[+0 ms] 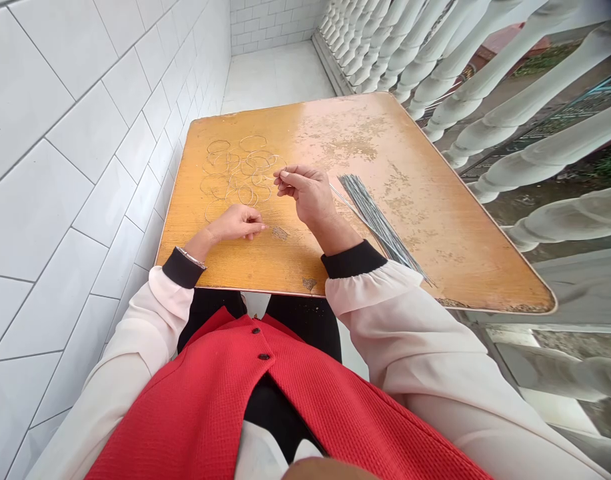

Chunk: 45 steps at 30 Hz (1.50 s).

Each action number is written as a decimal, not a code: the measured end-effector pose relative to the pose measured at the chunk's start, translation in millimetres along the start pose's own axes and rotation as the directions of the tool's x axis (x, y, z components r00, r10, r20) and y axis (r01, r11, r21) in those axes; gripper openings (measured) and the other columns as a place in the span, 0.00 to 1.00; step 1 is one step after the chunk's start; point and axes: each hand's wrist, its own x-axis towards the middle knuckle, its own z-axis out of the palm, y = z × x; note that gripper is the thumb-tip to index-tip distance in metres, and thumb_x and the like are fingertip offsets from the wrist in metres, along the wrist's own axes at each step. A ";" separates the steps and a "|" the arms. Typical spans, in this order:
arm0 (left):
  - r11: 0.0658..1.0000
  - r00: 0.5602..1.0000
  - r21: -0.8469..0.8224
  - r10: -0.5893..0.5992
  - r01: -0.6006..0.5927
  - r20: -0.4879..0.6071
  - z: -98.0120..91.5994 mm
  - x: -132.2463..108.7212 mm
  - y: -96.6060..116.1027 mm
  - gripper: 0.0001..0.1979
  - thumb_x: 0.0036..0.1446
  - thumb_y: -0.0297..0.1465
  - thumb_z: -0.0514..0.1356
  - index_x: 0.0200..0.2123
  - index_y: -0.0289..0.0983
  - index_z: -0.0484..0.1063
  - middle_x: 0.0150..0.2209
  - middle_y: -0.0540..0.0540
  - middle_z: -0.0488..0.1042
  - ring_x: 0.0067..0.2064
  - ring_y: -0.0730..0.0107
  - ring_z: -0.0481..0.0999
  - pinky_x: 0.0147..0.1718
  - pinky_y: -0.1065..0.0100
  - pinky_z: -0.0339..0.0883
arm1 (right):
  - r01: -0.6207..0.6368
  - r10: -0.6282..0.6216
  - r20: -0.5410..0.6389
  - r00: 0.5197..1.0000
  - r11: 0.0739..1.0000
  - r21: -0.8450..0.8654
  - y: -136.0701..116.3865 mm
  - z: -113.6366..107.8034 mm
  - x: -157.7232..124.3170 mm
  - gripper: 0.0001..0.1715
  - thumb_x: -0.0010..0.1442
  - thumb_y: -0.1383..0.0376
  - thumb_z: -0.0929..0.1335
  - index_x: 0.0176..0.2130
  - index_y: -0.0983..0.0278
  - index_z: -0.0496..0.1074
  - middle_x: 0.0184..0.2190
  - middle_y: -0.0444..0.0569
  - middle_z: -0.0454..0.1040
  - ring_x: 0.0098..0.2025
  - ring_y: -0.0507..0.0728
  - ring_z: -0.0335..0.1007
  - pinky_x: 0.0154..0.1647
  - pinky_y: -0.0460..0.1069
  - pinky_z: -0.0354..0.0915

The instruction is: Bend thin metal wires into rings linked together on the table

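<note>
Left hand [234, 223] open, fingers relaxed, resting on worn wooden worktop [425, 200], holding nothing; bracelet [191, 258] at wrist. Right hand [305, 190] raised just above worktop, closed in pinch on thin metal wire [350, 205]. Bundle of straight grey wires [380, 220] lying just right of right hand. Overlapping wire rings [235, 175] scattered far left on worktop. White tiled wall [85, 153] along left; white balustrade [485, 87] along right.
</note>
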 end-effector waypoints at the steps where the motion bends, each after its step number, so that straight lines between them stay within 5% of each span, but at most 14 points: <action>1: 1.000 1.000 -0.005 0.004 -0.004 -0.004 0.1 0.6 -1.5 0.11 0.60 0.25 0.61 0.24 0.32 0.69 0.18 0.53 0.69 0.22 0.82 0.69 0.24 0.77 0.60 | 0.003 -0.004 -0.010 1.000 1.000 -0.011 -0.2 -0.1 0.0 0.04 0.56 0.66 0.70 0.29 0.62 0.76 0.27 0.44 0.75 0.26 0.47 0.65 0.31 0.45 0.67; 16: 1.000 0.997 -0.020 -0.016 0.014 -0.072 1.3 6.4 -6.9 0.12 0.60 0.22 0.58 0.24 0.33 0.67 0.21 0.54 0.70 0.22 0.81 0.72 0.23 0.75 0.62 | -0.018 0.017 -0.035 0.999 0.999 -0.034 -5.8 0.6 -0.1 0.11 0.60 0.59 0.73 0.29 0.61 0.75 0.26 0.43 0.76 0.24 0.47 0.67 0.25 0.43 0.64; 22: 0.967 0.982 0.248 0.102 -0.061 -0.156 5.4 5.1 -5.3 0.16 0.61 0.27 0.59 0.21 0.36 0.63 0.19 0.53 0.68 0.23 0.77 0.68 0.28 0.71 0.58 | -0.046 0.044 -0.053 0.998 0.998 -0.033 -5.7 -0.1 0.3 0.12 0.61 0.57 0.73 0.30 0.61 0.75 0.26 0.44 0.76 0.25 0.48 0.70 0.28 0.44 0.68; 28: 0.910 0.979 0.404 0.160 -0.095 -0.129 6.5 4.6 -2.7 0.18 0.62 0.28 0.56 0.19 0.37 0.60 0.19 0.52 0.68 0.23 0.76 0.65 0.29 0.70 0.56 | -0.045 0.045 -0.041 0.998 0.999 -0.007 -5.9 1.7 -0.7 0.11 0.60 0.58 0.74 0.30 0.62 0.75 0.26 0.43 0.76 0.24 0.47 0.69 0.28 0.43 0.69; 39: 0.998 0.992 -0.066 0.011 -0.019 -0.123 12.6 11.8 -13.9 0.18 0.64 0.24 0.54 0.20 0.34 0.64 0.18 0.54 0.68 0.18 0.82 0.71 0.20 0.77 0.59 | 0.021 -0.026 -0.092 0.995 0.998 -0.055 -6.1 5.8 -2.7 0.13 0.60 0.56 0.73 0.30 0.61 0.74 0.26 0.44 0.76 0.26 0.49 0.70 0.27 0.44 0.69; 45: 0.997 1.000 -0.073 -0.002 0.001 -0.011 8.6 7.0 -4.7 0.14 0.64 0.26 0.58 0.24 0.32 0.69 0.20 0.53 0.71 0.20 0.83 0.72 0.20 0.78 0.61 | -0.003 -0.005 -0.112 0.994 0.997 -0.071 -2.2 -1.4 3.3 0.12 0.60 0.57 0.73 0.30 0.61 0.74 0.25 0.44 0.75 0.25 0.49 0.69 0.27 0.45 0.69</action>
